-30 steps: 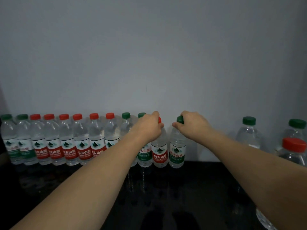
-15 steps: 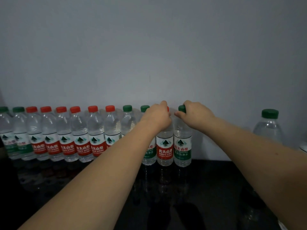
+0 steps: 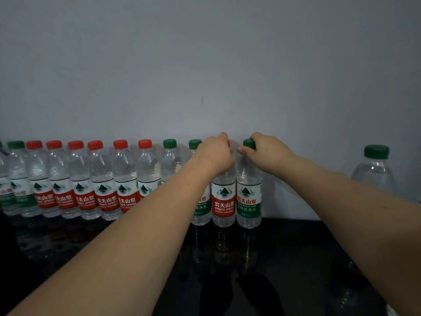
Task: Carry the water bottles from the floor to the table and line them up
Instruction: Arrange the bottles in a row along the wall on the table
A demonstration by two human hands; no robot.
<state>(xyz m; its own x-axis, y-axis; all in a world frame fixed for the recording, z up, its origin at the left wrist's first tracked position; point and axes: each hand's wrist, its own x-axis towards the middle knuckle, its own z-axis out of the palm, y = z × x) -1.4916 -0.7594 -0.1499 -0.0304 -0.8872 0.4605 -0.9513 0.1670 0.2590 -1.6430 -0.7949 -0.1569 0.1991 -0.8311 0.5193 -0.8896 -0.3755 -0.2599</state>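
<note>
Both bottles stand on the black table [image 3: 296,247] at the right end of the row against the far wall. The left hand [image 3: 214,153] curls round the red-label bottle [image 3: 223,201] neck, the right hand [image 3: 266,151] pinches the green-label bottle [image 3: 248,201] cap. Settle both bases flat, touching their neighbours (labels forward), before letting go.
</note>
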